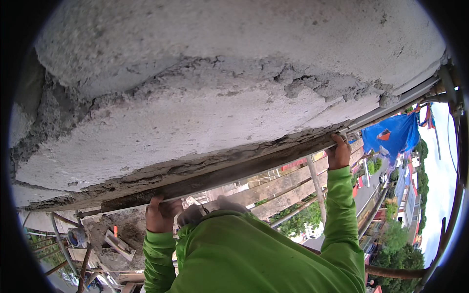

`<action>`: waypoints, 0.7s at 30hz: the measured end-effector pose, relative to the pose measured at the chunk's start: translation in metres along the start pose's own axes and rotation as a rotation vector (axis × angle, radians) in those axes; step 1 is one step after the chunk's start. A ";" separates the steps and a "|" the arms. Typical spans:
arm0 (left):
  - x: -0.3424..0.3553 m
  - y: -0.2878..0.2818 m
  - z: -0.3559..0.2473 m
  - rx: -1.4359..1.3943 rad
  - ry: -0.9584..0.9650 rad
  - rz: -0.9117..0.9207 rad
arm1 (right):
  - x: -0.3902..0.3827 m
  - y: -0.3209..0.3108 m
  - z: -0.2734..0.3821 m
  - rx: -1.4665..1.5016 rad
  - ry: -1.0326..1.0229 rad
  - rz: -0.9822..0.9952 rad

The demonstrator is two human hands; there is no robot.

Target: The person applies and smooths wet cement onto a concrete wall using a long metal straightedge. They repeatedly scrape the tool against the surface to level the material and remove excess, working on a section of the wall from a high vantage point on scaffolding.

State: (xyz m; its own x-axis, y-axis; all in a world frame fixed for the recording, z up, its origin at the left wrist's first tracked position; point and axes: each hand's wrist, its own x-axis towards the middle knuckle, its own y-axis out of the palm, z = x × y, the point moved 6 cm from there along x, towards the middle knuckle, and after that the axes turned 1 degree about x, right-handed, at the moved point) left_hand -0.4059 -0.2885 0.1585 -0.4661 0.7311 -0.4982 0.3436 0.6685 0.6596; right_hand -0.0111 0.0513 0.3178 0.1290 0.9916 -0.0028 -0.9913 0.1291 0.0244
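Observation:
A long, straight, mortar-stained board with a pale thin edge lies along the lower edge of a rough concrete face. My left hand is closed on the board toward its left end, with the fingertips over its edge. At the board's right end my right hand grips it, thumb and fingers bent around the edge. Both arms are raised in green sleeves. Crumbly grey mortar runs across the concrete in a ragged band. The board's far side against the concrete is hidden.
Scaffold planks and poles stand below and beyond the board. A piece of wood lies on a mortar-covered surface at lower left, near a bucket. A blue tarp hangs at right, above a street.

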 end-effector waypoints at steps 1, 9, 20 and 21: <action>0.001 -0.010 -0.005 0.014 0.012 0.013 | -0.006 -0.001 -0.005 -0.055 -0.057 0.018; -0.011 -0.055 -0.061 0.053 0.051 -0.082 | -0.065 0.063 0.010 0.092 0.007 0.047; -0.032 0.010 -0.049 0.140 0.168 -0.196 | -0.027 0.022 -0.081 0.323 0.330 0.093; -0.034 0.017 -0.052 0.149 0.193 -0.207 | -0.022 0.019 -0.089 0.313 0.352 0.088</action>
State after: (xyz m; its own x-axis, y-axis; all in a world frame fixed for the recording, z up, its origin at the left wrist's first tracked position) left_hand -0.4265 -0.3090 0.2155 -0.6800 0.5473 -0.4880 0.3341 0.8237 0.4582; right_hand -0.0347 0.0321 0.2293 -0.0252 0.9456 -0.3245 -0.9360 0.0917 0.3399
